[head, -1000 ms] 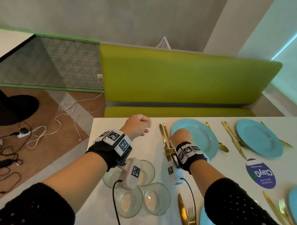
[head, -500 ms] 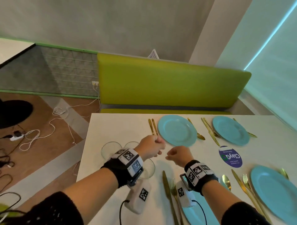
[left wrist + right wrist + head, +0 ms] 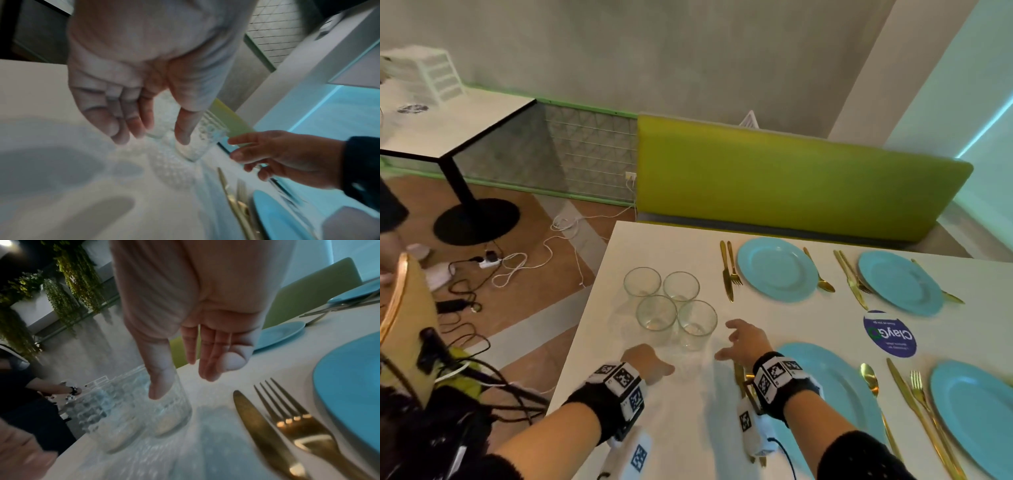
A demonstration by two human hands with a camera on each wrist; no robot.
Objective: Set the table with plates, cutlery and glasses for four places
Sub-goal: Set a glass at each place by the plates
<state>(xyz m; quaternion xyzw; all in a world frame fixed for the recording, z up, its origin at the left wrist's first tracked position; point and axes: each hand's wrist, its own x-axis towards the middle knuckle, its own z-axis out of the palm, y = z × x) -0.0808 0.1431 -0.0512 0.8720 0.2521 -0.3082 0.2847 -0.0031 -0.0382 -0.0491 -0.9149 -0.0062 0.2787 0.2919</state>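
1. Grey plastered wall point(image 3: 654, 61) forms the far side of the room; a pale panel with a turquoise light strip stands at far right.
2. Brown wood-look floor point(image 3: 524, 274) lies to the left, crossed by a grey band and strewn with white and black cables point(image 3: 517, 267).
3. Lime-green bench point(image 3: 791, 181) runs along the far edge of the white table point(image 3: 654, 246).
4. Second white table point(image 3: 448, 126), on a black pedestal with a round base, stands at far left and carries a white drawer unit point(image 3: 428, 77).
5. Four turquoise plates are laid: far-left plate point(image 3: 777, 269), far-right plate point(image 3: 900, 282), near-left plate point(image 3: 835, 387) and near-right plate point(image 3: 976, 414), the last cut by the frame edge.
6. Gold cutlery flanks each plate; a knife and fork point(image 3: 287, 426) lie side by side just left of the near-left plate, and a spoon point(image 3: 869, 377) lies to its right.
7. Round purple sticker point(image 3: 889, 334) sits on the tabletop between the four plates.
8. Four clear glasses point(image 3: 671, 305) stand upright in a tight cluster near the table's left edge, left of the place settings.
9. Left hand point(image 3: 650, 363) is just near of the cluster, fingers loosely bent, gripping nothing; whether it touches a glass cannot be told.
10. Right hand point(image 3: 743, 339) is spread beside the near-right glass, thumb and fingers apart and empty; contact with that glass cannot be told.
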